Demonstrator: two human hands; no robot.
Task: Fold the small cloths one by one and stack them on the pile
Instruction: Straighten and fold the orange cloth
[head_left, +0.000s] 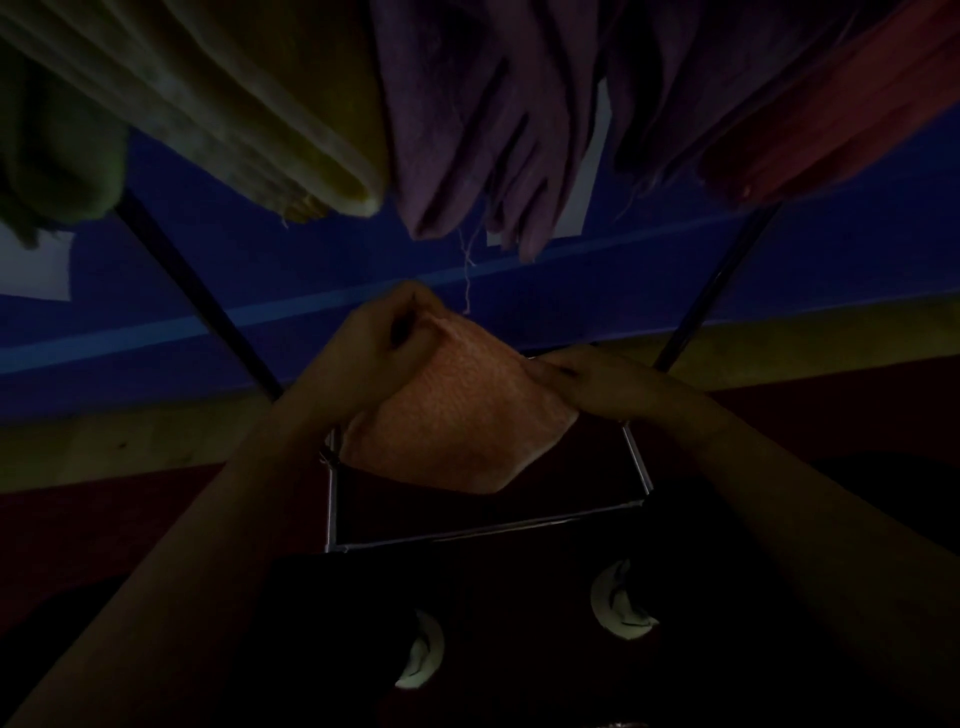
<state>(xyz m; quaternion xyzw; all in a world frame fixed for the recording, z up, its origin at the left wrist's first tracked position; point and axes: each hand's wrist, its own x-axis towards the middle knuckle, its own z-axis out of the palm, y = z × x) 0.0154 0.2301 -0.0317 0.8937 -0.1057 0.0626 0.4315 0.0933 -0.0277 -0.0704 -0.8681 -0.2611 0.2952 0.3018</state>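
Note:
The scene is very dark. A small orange textured cloth (457, 415) hangs in mid-air at the centre of the head view. My left hand (379, 343) pinches its upper left corner with closed fingers. At the cloth's upper right edge my right hand (597, 384) grips it, fingers closed. The cloth's lower part droops down to a point between my forearms. No pile of folded cloths can be made out in the dark.
Overhead hang a yellowish cloth (249, 119), a purple cloth (483, 130) with loose threads and a red cloth (841, 114). Dark rack poles (208, 301) slant down at left and right. A thin metal frame (467, 535) lies below the hands.

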